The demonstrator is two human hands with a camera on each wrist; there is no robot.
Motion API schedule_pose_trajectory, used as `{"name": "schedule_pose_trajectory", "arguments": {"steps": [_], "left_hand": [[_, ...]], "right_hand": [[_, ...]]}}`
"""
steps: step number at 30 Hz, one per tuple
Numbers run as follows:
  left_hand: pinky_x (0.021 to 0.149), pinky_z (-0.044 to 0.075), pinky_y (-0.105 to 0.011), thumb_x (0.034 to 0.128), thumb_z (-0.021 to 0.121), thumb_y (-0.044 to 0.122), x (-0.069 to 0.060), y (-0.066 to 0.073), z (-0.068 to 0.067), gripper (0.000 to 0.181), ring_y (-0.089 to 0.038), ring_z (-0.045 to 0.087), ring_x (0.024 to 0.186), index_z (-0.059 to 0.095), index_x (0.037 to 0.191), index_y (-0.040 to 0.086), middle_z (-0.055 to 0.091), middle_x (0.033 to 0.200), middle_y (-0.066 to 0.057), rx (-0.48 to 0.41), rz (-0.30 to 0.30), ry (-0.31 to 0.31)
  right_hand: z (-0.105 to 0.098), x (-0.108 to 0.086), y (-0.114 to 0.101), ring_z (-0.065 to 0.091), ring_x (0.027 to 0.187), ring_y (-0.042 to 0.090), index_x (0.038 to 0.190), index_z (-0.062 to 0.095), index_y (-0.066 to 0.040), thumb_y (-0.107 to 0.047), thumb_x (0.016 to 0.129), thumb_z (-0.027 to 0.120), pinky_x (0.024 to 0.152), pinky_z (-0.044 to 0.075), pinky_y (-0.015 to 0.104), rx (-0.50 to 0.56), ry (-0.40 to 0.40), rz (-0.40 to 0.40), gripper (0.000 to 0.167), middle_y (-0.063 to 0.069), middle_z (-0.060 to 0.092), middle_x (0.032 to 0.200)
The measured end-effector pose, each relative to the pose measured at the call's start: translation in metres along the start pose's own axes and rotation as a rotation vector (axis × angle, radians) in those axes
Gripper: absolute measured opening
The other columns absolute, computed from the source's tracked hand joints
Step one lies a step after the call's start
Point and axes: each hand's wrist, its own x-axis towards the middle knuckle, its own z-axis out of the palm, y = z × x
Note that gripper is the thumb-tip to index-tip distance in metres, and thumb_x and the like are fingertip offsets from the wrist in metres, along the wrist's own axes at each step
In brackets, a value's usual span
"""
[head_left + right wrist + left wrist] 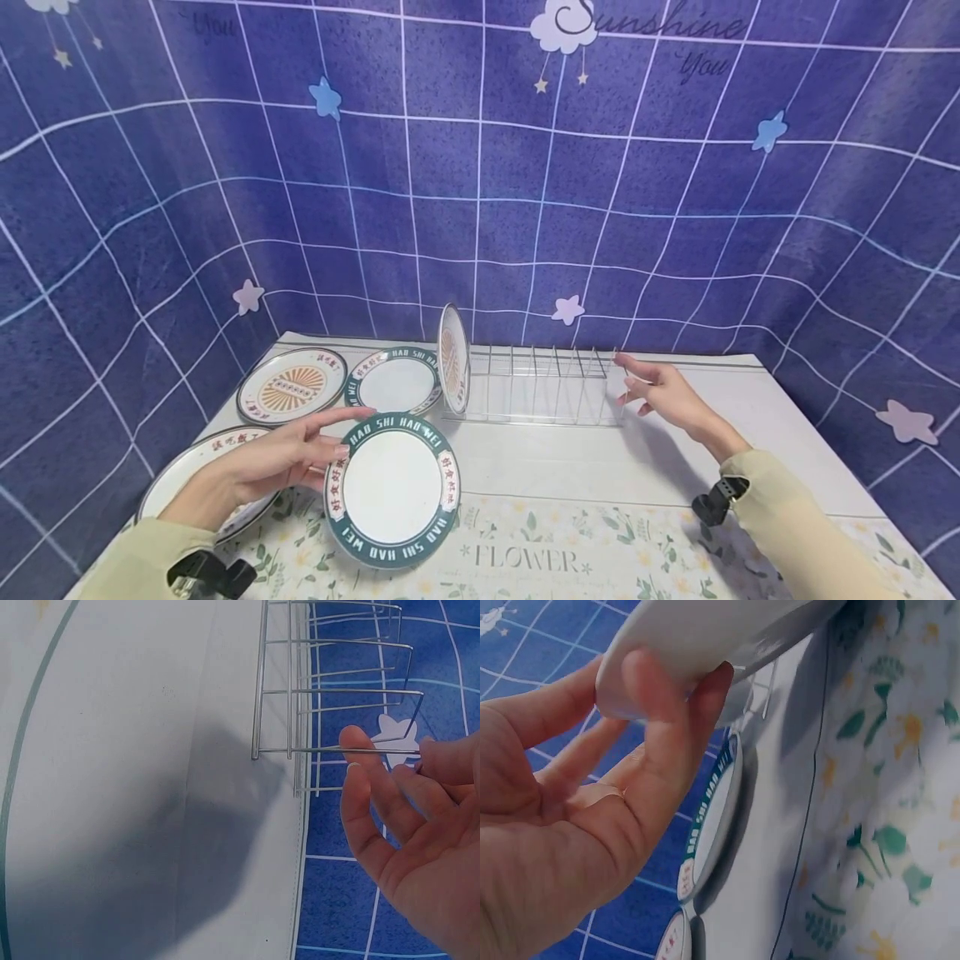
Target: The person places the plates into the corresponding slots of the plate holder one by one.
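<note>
My left hand [270,462] grips the left edge of a green-rimmed plate [392,487], tilted up so its white face shows. In the left wrist view the plate's pale underside [712,637] shows, with fingertips against it. Off to the right, my right hand [660,396] pinches the top corner at the right end of a silver wire dish rack [540,422]. Thumb and fingers meet at the end wire in the right wrist view. One sunburst plate [453,360] stands upright in the rack's leftmost part.
Left of the rack, a green-rimmed plate [397,386] and a sunburst plate [292,385] lie flat. Another plate [187,471] lies nearer, partly behind my left arm. A floral mat [600,558] covers the table's front; blue gridded cloth [480,167] surrounds the back and sides.
</note>
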Motion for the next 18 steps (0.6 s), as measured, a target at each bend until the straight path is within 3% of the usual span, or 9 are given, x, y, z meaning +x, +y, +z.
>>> {"name": "schedule_pose_trajectory", "arguments": {"steps": [8, 18], "left_hand": [[0.101, 0.051, -0.065, 0.1066, 0.048, -0.007, 0.005, 0.004, 0.017, 0.068, -0.041, 0.063, 0.124, 0.03, 0.167, 0.016, 0.055, 0.147, -0.029, -0.032, 0.039, -0.051], [0.099, 0.053, -0.063, 0.1022, 0.06, -0.004, 0.009, 0.016, 0.048, 0.071, -0.039, 0.064, 0.122, 0.04, 0.164, 0.023, 0.055, 0.144, -0.024, 0.056, 0.056, 0.069]], "right_hand": [[0.0, 0.0, 0.002, 0.076, 0.098, 0.034, 0.157, 0.042, 0.005, -0.006, 0.109, 0.053, 0.07, 0.062, 0.037, 0.003, 0.003, 0.007, 0.051, 0.025, 0.041, 0.159], [0.0, 0.0, 0.002, 0.075, 0.1, 0.036, 0.158, 0.041, 0.004, -0.005, 0.109, 0.052, 0.07, 0.062, 0.037, 0.01, 0.003, 0.004, 0.051, 0.025, 0.041, 0.16]]}}
